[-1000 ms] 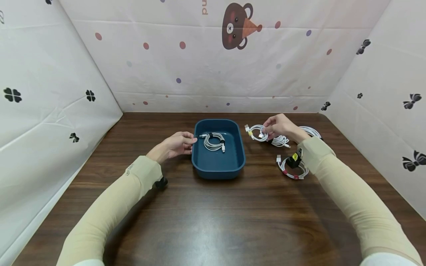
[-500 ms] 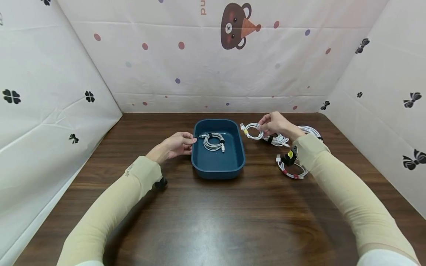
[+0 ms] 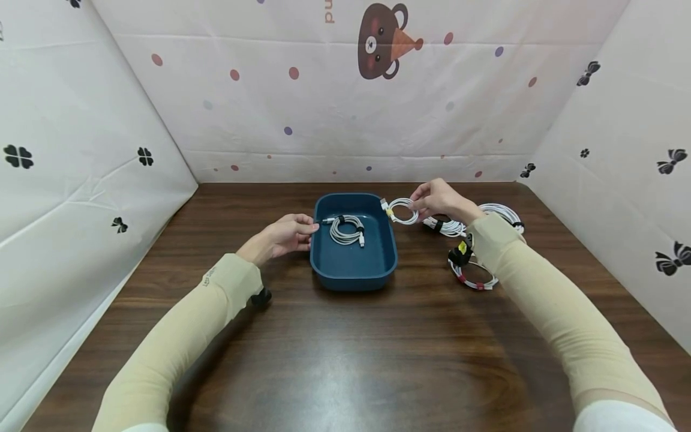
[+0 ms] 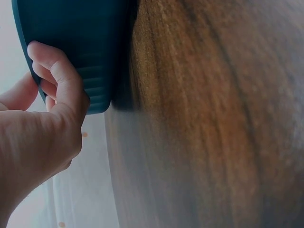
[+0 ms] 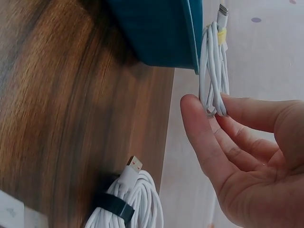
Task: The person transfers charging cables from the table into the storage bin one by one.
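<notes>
A blue rectangular bin (image 3: pixel 353 277) stands on the brown table, one coiled grey-white cable (image 3: pixel 345 231) with black ties lying inside it. My left hand (image 3: pixel 285 236) pinches the bin's left rim, thumb on one side of the wall and fingers on the other, as the left wrist view shows. Between thumb and fingers, my right hand (image 3: pixel 438 201) holds a coiled white USB cable (image 3: pixel 403 211) with a yellow tie. That coil hangs beside the bin's far right rim, its plug end reaching the rim in the head view.
Right of the bin lie a white cable coil with a black tie (image 3: pixel 445 227), a larger white coil (image 3: pixel 502 211) and a white cable with red ties (image 3: pixel 475 282), partly hidden by the right wrist camera (image 3: pixel 461 252). A patterned white sheet (image 3: pixel 243 120) rises behind the table.
My right hand has moved left with the yellow-tied cable, from above the other coils to the bin's right rim. The left hand and the bin have stayed in place.
</notes>
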`<state>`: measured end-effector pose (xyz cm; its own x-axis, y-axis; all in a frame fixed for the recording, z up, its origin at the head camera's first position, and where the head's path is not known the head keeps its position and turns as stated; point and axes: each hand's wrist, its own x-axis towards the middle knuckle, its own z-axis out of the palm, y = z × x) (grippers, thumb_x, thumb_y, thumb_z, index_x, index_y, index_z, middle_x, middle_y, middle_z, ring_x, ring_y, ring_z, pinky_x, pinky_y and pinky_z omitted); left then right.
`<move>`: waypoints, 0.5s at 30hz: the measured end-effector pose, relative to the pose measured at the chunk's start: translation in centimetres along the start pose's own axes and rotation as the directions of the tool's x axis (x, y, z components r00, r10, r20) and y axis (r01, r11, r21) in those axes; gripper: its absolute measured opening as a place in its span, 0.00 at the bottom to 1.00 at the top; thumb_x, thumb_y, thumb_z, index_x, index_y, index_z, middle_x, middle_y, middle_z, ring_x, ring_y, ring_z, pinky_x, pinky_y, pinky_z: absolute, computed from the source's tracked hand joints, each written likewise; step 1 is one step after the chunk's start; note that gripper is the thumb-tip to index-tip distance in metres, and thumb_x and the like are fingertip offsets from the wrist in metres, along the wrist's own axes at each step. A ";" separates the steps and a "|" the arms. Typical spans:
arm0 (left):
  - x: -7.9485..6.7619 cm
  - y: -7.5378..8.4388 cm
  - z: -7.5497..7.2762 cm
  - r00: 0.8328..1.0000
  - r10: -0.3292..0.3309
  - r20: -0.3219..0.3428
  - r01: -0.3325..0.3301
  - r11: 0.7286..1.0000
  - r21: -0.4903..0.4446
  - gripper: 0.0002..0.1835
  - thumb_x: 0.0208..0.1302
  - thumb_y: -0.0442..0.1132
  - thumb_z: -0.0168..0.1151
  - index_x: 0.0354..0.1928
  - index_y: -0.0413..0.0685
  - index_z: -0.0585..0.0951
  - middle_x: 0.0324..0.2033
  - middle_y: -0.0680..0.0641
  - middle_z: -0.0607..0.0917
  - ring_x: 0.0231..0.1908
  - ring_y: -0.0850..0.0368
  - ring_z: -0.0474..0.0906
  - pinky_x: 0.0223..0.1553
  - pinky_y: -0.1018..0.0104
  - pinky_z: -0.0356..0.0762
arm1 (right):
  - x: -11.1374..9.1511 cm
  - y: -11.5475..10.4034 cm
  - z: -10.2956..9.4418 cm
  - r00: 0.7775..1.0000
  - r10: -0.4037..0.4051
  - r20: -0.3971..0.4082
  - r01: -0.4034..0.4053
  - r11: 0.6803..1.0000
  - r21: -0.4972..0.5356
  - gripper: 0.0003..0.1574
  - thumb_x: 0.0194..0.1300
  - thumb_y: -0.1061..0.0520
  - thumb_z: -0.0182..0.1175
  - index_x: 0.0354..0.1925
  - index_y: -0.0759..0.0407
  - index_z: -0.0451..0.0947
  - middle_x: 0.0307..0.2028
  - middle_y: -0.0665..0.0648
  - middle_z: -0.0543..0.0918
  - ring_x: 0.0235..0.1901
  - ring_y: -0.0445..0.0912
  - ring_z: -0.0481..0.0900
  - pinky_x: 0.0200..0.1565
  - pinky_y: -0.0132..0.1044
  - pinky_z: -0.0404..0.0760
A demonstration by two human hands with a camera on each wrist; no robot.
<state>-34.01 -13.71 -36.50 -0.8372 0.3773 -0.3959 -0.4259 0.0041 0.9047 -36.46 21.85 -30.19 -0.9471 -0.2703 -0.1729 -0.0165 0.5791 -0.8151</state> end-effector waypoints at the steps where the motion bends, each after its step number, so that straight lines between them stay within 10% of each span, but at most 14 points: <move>1: 0.0 0.0 0.0 1.000 -0.001 -0.002 0.001 1.000 -0.001 0.05 0.71 0.36 0.53 0.44 0.46 0.69 0.32 0.47 0.76 0.29 0.56 0.73 0.35 0.64 0.78 | 0.1 -0.1 0.0 1.000 0.002 -0.003 -0.002 1.000 -0.004 0.14 0.64 0.66 0.61 0.45 0.75 0.74 0.25 0.55 0.79 0.24 0.46 0.81 0.38 0.43 0.86; 15: -0.1 0.0 -0.1 1.000 0.001 0.005 -0.001 1.000 -0.013 0.06 0.70 0.35 0.54 0.44 0.46 0.69 0.30 0.48 0.77 0.28 0.56 0.74 0.35 0.64 0.79 | 1.0 -0.9 0.7 1.000 -0.024 -0.013 0.024 1.000 0.013 0.13 0.62 0.68 0.61 0.44 0.75 0.74 0.23 0.54 0.80 0.23 0.45 0.81 0.30 0.37 0.85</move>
<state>-33.96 -13.80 -36.44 -0.8358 0.3820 -0.3943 -0.4297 -0.0083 0.9029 -37.19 20.53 -30.04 -0.9505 -0.2745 -0.1460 -0.0354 0.5621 -0.8263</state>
